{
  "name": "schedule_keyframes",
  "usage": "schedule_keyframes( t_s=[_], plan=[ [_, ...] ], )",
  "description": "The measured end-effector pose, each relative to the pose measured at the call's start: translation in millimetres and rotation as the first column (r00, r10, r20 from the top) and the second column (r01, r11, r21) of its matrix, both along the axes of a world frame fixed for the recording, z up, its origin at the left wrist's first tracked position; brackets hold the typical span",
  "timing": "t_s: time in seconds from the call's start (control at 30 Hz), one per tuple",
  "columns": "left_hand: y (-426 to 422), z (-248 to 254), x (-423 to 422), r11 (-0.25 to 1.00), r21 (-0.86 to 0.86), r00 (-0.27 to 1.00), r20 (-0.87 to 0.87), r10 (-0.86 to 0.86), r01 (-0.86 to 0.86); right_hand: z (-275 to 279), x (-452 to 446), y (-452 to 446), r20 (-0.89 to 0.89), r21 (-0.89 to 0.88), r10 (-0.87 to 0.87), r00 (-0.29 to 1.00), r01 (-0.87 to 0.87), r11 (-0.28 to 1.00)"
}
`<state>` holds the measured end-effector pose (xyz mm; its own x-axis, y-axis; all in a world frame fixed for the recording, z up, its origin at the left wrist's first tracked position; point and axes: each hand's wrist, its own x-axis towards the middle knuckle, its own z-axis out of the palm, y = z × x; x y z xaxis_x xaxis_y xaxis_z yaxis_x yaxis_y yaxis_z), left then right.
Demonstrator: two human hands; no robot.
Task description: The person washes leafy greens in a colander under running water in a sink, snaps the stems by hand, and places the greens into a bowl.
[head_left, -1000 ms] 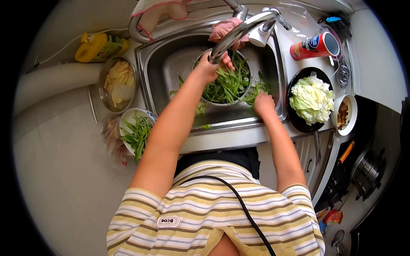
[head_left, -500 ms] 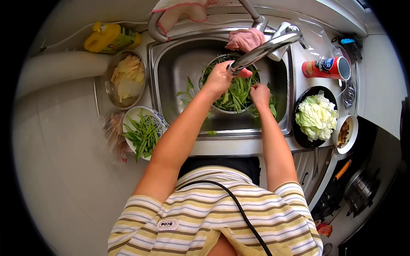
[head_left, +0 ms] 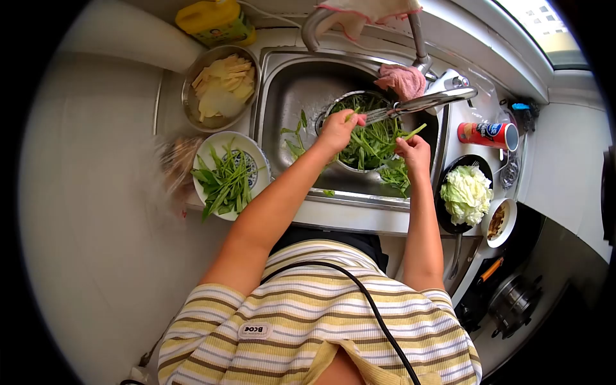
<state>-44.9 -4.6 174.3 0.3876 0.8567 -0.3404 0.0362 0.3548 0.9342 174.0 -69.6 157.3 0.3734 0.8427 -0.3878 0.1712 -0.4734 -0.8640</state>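
Observation:
Both hands are over the sink (head_left: 282, 119), above a metal bowl (head_left: 351, 169) filled with leafy greens (head_left: 369, 151) that look like water spinach. My left hand (head_left: 340, 133) is closed beside the running water under the faucet (head_left: 443, 98). A bit of green shows at its fingertips. Between thumb and fingers, my right hand (head_left: 414, 153) pinches a green stem (head_left: 414, 132) that points up to the right. Loose greens hang around the bowl's right side, and a leafy sprig (head_left: 296, 136) lies to its left.
Left of the sink are a plate (head_left: 262, 183) with more greens, a metal bowl (head_left: 186, 99) of pale slices and a yellow jug (head_left: 215, 22). On the right are lettuce (head_left: 466, 194) in a black pan (head_left: 447, 218), a small bowl (head_left: 510, 221) and a red can (head_left: 481, 133). A pink cloth (head_left: 402, 81) hangs behind.
The whole view has shifted and turned a little. My right hand has come up from the greens with a stem in its fingers. My left hand stays near the faucet, its fingers now closed on some green.

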Motion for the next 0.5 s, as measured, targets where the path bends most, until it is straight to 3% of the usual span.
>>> schedule_keyframes(
  t_s=[0.1, 0.13, 0.17, 0.2, 0.23, 0.3, 0.33, 0.37, 0.4, 0.43, 0.47, 0.5],
  plan=[
    [-4, 1, -12, 0.994, 0.1, 0.996, -0.081, 0.041, -0.032, 39, -15, 19, 0.069, 0.22, 0.036, 0.997, -0.05, 0.974],
    [-6, 12, -17, 0.997, 0.075, 0.983, -0.184, -0.017, 0.031, 26, -11, 26, 0.182, 0.182, 0.09, 0.979, -0.124, 0.975],
    [-10, 21, -21, 0.995, 0.043, 0.955, -0.285, -0.077, 0.094, 6, -7, 30, 0.127, 0.079, 0.149, 0.981, -0.16, 0.984],
    [-17, 0, -16, 0.995, 0.091, 0.996, -0.072, 0.053, -0.046, 7, -9, 31, 0.216, 0.037, 0.168, 0.962, -0.18, 0.983],
    [-20, 7, -16, 0.995, 0.095, 0.996, -0.076, 0.052, -0.044, 11, -15, 38, 0.301, 0.006, 0.197, 0.933, -0.209, 0.978],
    [-33, 18, -17, 0.996, 0.074, 0.997, -0.049, 0.061, -0.058, 38, -34, 50, 0.212, 0.278, 0.107, 0.971, -0.165, 0.946],
    [-44, 22, -14, 0.984, 0.164, 0.988, -0.124, 0.092, -0.071, 43, -42, 52, 0.504, 0.261, 0.137, 0.853, -0.301, 0.917],
    [-47, 24, -10, 0.961, 0.268, 0.975, -0.191, 0.117, -0.063, 13, -34, 58, 0.629, 0.008, 0.341, 0.698, -0.445, 0.895],
    [-49, 24, -4, 0.926, 0.375, 0.96, -0.243, 0.138, -0.038, 12, -38, 61, 0.693, 0.063, 0.348, 0.631, -0.534, 0.843],
    [-51, 27, 2, 0.951, 0.309, 0.963, -0.246, 0.115, -0.034, 24, -42, 63, 0.759, 0.11, 0.337, 0.557, -0.621, 0.776],
    [-49, 29, 2, 0.931, 0.358, 0.953, -0.247, 0.174, -0.077, 34, -48, 70, 0.582, 0.331, 0.233, 0.779, -0.488, 0.808],
    [-57, 28, 2, 0.918, 0.382, 0.943, -0.253, 0.215, -0.107, 38, -51, 71, 0.635, 0.296, 0.197, 0.747, -0.472, 0.831]
  ],
)
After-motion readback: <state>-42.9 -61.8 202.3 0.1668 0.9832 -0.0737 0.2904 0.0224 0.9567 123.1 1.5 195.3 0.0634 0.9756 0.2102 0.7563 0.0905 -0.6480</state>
